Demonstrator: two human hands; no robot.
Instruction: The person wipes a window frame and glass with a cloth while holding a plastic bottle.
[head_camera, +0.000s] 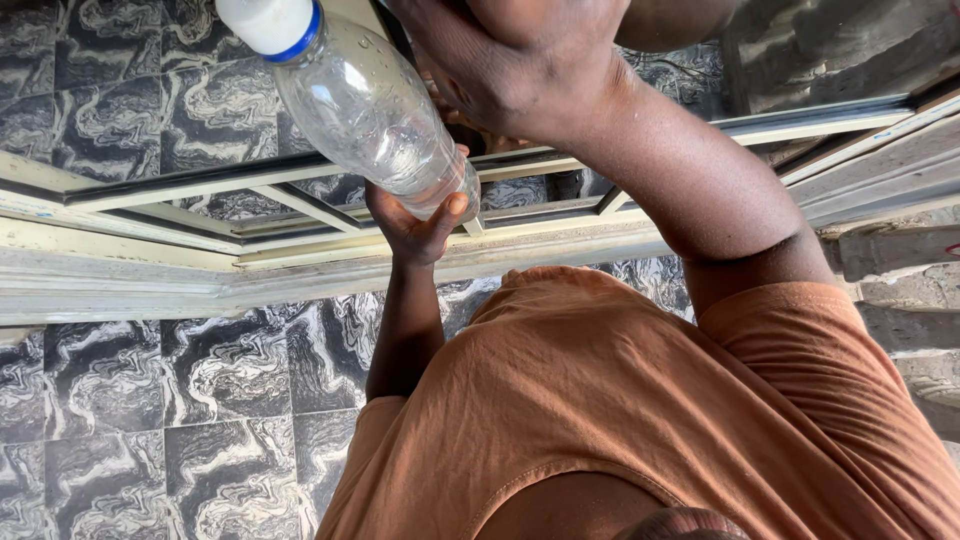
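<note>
Here, at the left, dark marbled tiles (120, 400) cover the floor, with a pale metal frame (150, 255) lying across them. Above the frame a clear plastic bottle (370, 110) tilts, its white cap (268, 22) toward the upper left corner. The left hand (415, 225) holds the bottle's base from below, fingers (452, 208) curled round it. Further right, the right hand (510, 60) is raised close to the camera, just beside the bottle; its back faces the view, so I cannot tell how its fingers are set. An orange shirt (620, 400) fills the lower right.
</note>
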